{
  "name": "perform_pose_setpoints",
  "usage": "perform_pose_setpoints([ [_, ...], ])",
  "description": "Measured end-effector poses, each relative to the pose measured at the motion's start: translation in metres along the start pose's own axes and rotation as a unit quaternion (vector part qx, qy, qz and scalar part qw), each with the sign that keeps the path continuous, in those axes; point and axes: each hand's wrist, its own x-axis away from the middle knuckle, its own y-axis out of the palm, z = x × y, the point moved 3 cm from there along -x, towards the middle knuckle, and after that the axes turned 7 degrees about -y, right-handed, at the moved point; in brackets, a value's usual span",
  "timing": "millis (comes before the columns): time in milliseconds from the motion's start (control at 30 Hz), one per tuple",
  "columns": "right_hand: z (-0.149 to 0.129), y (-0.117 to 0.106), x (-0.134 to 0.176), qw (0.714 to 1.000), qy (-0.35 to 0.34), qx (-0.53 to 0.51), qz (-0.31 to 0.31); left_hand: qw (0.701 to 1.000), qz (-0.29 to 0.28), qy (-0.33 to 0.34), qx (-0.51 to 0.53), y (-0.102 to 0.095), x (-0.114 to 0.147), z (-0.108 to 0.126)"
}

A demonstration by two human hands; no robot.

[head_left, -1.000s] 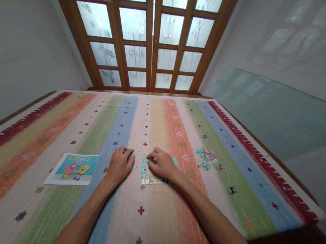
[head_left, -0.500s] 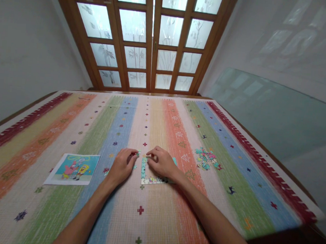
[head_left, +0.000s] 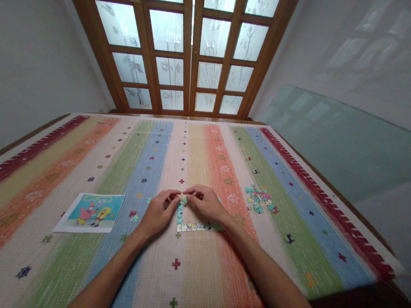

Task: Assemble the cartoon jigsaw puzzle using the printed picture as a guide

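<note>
My left hand (head_left: 161,211) and my right hand (head_left: 206,203) meet near the middle of the table, fingertips almost touching. Between them is a small pale green jigsaw piece (head_left: 184,200), pinched by the fingers of both hands. Just below lies a partly joined jigsaw puzzle (head_left: 180,218), its left and bottom edges showing; my right hand covers much of its upper right part. A loose teal piece (head_left: 148,200) rests left of my left hand, and another pale piece (head_left: 134,218) lies farther down on the blue stripe.
A printed picture (head_left: 90,213) of cartoon figures lies on the left. To the right is a heap of loose jigsaw pieces (head_left: 259,199). A striped cloth (head_left: 196,276) covers the table. Beyond its far edge stand wooden glass-paned doors (head_left: 193,84); a glass sheet (head_left: 320,144) leans on the right wall.
My left hand has moved right with the jigsaw piece, up to the top left corner of the puzzle. My right hand's fingers have come in to the same piece.
</note>
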Motion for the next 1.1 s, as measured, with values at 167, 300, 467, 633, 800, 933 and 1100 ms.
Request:
perform_pose_setpoints([
  [167,0.003,-0.01,0.001,0.991,0.018,0.135,-0.001,0.995,-0.001,0.069,-0.075,0.003,0.002,-0.002],
  [300,0.002,-0.016,0.002,0.973,0.027,0.212,-0.08,0.976,-0.008,0.129,-0.175,0.008,0.005,-0.004],
  [467,0.003,-0.028,0.003,0.957,0.028,0.249,-0.143,0.966,-0.011,0.15,-0.208,0.011,0.007,-0.006],
  [633,0.004,-0.029,0.005,0.958,-0.034,0.24,-0.154,0.965,-0.02,0.151,-0.215,0.011,0.006,-0.006],
  [800,0.009,-0.024,0.006,0.959,-0.038,0.229,-0.16,0.962,-0.025,0.156,-0.223,0.01,0.007,-0.005],
  [933,0.013,-0.026,0.005,0.962,-0.043,0.227,-0.146,0.962,-0.02,0.16,-0.219,0.011,0.007,-0.005],
  [1100,0.013,-0.027,0.004,0.967,-0.045,0.215,-0.127,0.963,-0.018,0.159,-0.216,0.011,0.007,-0.006],
])
